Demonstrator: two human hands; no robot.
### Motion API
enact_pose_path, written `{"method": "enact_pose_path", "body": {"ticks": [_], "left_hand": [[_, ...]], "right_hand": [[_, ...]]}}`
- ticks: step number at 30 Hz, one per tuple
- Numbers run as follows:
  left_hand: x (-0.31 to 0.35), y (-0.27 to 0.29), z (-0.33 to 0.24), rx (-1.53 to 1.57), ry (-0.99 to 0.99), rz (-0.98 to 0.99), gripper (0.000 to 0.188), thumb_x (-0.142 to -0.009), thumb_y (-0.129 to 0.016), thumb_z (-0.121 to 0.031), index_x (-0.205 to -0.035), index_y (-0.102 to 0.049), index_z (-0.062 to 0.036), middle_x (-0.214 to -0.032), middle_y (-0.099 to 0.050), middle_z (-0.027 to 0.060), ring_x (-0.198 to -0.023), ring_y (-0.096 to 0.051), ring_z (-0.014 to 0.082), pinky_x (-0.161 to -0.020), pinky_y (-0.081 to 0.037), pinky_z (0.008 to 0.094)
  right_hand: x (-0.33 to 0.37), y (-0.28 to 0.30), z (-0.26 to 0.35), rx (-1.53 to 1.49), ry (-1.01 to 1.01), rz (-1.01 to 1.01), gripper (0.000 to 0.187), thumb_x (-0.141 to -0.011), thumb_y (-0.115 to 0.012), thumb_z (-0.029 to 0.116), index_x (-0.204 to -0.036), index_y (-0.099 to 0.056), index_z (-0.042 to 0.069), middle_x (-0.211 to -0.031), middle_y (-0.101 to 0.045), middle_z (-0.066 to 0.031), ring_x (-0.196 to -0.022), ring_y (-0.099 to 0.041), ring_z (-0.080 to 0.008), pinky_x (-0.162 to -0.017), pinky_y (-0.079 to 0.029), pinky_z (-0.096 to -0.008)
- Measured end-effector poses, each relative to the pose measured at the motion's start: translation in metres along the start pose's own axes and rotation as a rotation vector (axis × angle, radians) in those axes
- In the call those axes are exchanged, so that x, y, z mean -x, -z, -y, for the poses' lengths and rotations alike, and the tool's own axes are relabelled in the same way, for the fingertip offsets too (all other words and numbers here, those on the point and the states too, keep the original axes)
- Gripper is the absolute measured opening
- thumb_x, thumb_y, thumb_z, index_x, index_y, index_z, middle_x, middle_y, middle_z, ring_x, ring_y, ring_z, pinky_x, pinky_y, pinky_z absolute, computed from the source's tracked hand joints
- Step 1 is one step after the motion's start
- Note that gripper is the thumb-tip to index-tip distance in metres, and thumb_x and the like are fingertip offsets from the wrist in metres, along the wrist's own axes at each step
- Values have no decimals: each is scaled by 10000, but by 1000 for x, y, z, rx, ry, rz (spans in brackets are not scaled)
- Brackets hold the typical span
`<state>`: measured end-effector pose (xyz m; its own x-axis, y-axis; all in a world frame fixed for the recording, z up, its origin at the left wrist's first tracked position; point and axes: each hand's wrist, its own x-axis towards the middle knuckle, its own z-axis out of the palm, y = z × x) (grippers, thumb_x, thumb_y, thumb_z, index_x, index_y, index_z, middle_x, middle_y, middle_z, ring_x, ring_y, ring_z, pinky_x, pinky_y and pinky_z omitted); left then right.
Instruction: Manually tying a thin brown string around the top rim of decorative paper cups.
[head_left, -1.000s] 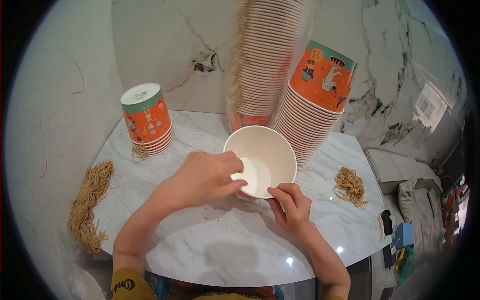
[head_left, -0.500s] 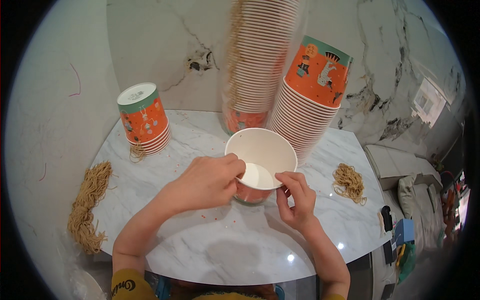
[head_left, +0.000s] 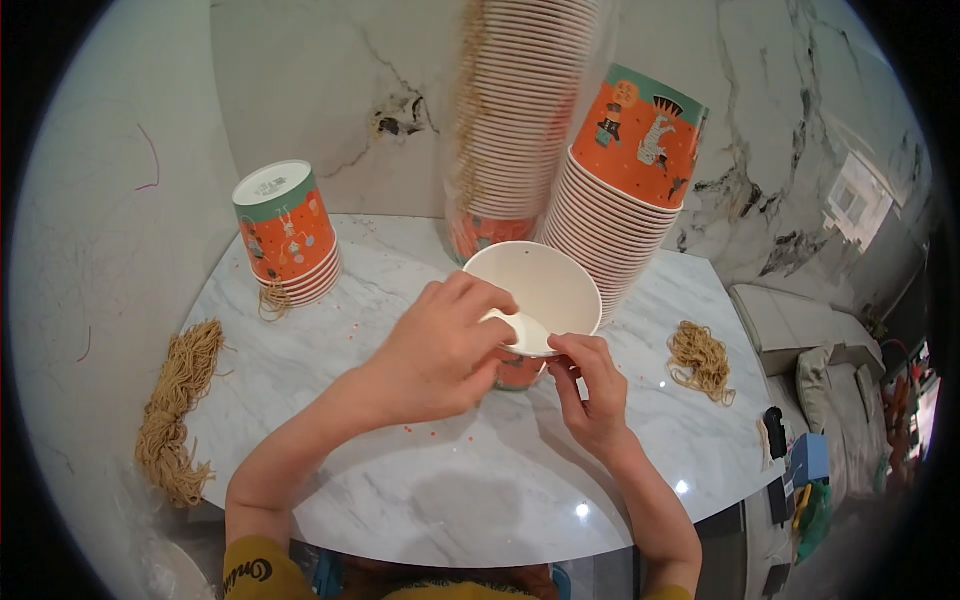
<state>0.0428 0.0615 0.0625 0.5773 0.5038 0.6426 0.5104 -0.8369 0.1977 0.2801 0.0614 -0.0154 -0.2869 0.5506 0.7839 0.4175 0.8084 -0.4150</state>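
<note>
A white-lined paper tub (head_left: pixel 540 278) with an orange printed outside stands mouth up at the middle of the table, tilted slightly. My right hand (head_left: pixel 597 395) pinches its near right rim between thumb and fingers. At the near left rim, my left hand (head_left: pixel 435 345) has curled fingers reaching over the edge into the mouth, and its thumb is mostly hidden. Whether either hand also holds something thin at the rim, I cannot make out. Close behind the tub rises a tall stack of the same tubs (head_left: pixel 615 220), turned upside down.
A taller sleeved tub stack (head_left: pixel 530 110) is at the back. To the left are a short upside-down stack (head_left: pixel 290 235) and a bundle of tan strings (head_left: pixel 175 420). A smaller tan string heap (head_left: pixel 700 360) lies right on the marble-patterned table (head_left: pixel 450 520). Orange specks are scattered about.
The tub has shifted slightly right and away from me, tilting a little. My left hand has moved right and upward along with it, its fingers reaching further over the rim. My right hand stays nearly in place.
</note>
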Motion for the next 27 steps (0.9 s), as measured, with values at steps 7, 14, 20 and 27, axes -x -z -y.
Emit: {"method": "enact_pose_path", "body": {"ticks": [7,14,20,27], "left_hand": [[8,-35,1,-65,-12,44,276,-784,-701,-32,-1054,-658,-60,-1019,-641,78,-1006,-605,271,-1002,-419,425],[8,-31,-1,-1,30,54,240,-778,-690,-16,-1015,-672,-51,-941,-646,69,-905,-619,263,-829,-448,379],[6,-29,3,61,44,75,222,-785,-649,-23,-1003,-662,-63,-911,-607,89,-895,-602,281,-769,-446,396],[6,-24,5,42,157,62,215,-761,-606,13,-963,-655,-43,-865,-594,92,-863,-607,290,-737,-477,415]], "right_hand": [[1,0,1,-28,-6,-11,398,-866,-609,-161,-1233,-589,-9,-1118,-627,-155,-845,-686,-207,-668,-576,-284],[1,-2,5,-13,-21,19,478,-836,-616,-165,-1277,-587,17,-1256,-604,-160,-879,-685,-193,-660,-569,-268],[3,-9,8,19,-53,53,594,-784,-645,-99,-1349,-588,74,-1422,-522,-165,-984,-688,-256,-739,-591,-331],[0,-4,-3,141,-177,-51,334,-815,-672,-47,-1132,-626,46,-1122,-601,-131,-843,-675,-277,-668,-553,-369]]}}
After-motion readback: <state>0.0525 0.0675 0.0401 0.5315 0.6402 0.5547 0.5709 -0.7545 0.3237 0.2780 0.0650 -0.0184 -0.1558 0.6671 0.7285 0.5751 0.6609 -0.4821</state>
